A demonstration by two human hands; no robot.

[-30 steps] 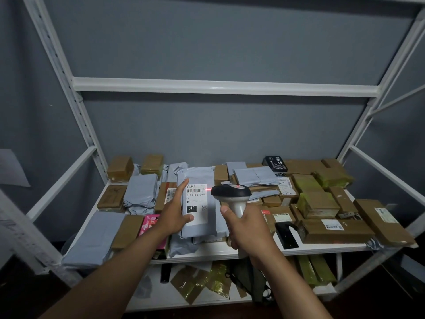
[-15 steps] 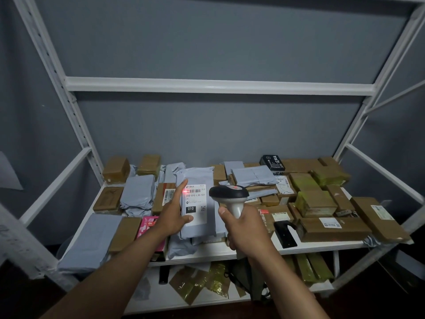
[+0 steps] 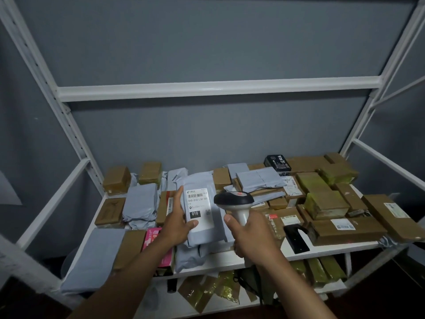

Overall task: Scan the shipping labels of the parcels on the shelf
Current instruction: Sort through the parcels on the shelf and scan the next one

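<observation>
left hand (image 3: 177,223) grips the grey plastic mailer (image 3: 202,208) tilted up; right hand (image 3: 250,236) clasps the white handheld scanner (image 3: 233,200): aim squarely at the barcode.

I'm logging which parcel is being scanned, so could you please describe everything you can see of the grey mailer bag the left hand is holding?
The grey mailer bag is a soft, slightly wrinkled plastic pouch, tilted up off the pile of parcels on the shelf. A white shipping label on its front shows a barcode, the print 010-010-L30-551, a black box reading 010 and a small square code. The left hand grips its left edge, thumb across the label's lower corner. The scanner in the right hand is beside it, not touching.
</observation>
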